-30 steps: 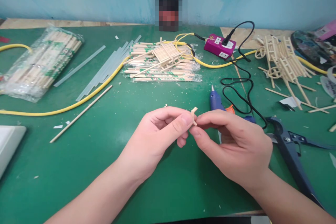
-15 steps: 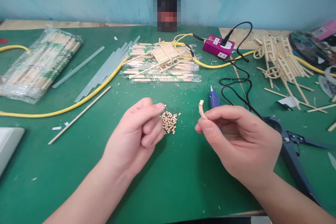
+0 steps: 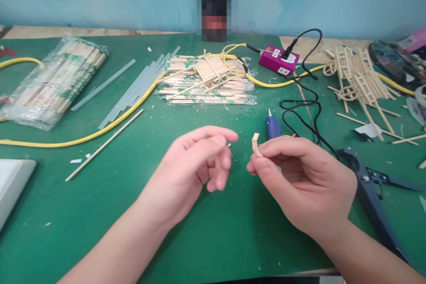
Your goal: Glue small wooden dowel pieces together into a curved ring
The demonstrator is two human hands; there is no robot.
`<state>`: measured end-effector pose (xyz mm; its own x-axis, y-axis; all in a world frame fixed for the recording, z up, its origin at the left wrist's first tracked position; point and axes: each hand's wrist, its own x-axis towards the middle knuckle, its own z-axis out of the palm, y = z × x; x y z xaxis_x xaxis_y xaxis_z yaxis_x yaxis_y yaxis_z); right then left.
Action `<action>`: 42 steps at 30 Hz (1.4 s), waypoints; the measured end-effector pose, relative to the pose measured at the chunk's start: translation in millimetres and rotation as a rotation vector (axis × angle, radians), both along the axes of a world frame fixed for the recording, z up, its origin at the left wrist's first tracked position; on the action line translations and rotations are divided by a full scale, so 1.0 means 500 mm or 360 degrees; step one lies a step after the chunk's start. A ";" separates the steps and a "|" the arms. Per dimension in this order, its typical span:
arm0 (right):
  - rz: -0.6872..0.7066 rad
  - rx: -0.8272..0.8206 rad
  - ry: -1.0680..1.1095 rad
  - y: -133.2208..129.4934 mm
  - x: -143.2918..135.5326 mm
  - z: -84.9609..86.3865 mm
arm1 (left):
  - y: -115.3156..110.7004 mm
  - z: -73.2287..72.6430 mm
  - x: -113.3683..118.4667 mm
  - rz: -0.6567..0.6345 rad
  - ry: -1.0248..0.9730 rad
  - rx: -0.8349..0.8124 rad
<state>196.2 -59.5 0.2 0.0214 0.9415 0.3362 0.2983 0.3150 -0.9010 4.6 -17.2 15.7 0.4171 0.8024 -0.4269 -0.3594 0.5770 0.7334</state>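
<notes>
My right hand (image 3: 306,182) pinches a small bent piece of wood (image 3: 255,144) between thumb and forefinger, its upper end sticking up above the fingers. My left hand (image 3: 196,164) hovers just left of it over the green mat (image 3: 140,204), fingers loosely apart and holding nothing I can see. It hides the little heap of cut wooden bits; only one bit (image 3: 229,144) shows by its fingertips. A narrow gap separates the two hands.
A blue glue gun (image 3: 273,126) lies behind my right hand, its black cord running to a pink power strip (image 3: 278,60). Dark blue cutters (image 3: 369,191) lie right. Chopstick packs (image 3: 206,91), a bagged bundle (image 3: 56,82), glue sticks (image 3: 133,91), a skewer (image 3: 104,145) and wooden ladder models (image 3: 359,80) lie around.
My hands, joined on the small piece a second ago, have come apart. The right hand keeps the piece; the left drew left, then moved back over the heap of bits with fingers spread.
</notes>
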 end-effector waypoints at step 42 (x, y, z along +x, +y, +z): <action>0.0114 0.0017 -0.0071 0.009 0.015 0.001 | -0.034 0.011 0.022 0.0127 0.0567 0.0543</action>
<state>203.7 -55.0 0.8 -0.0611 0.9365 0.3453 0.3147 0.3464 -0.8837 15.4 -34.0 21.1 0.2245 0.9446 -0.2395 -0.0853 0.2638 0.9608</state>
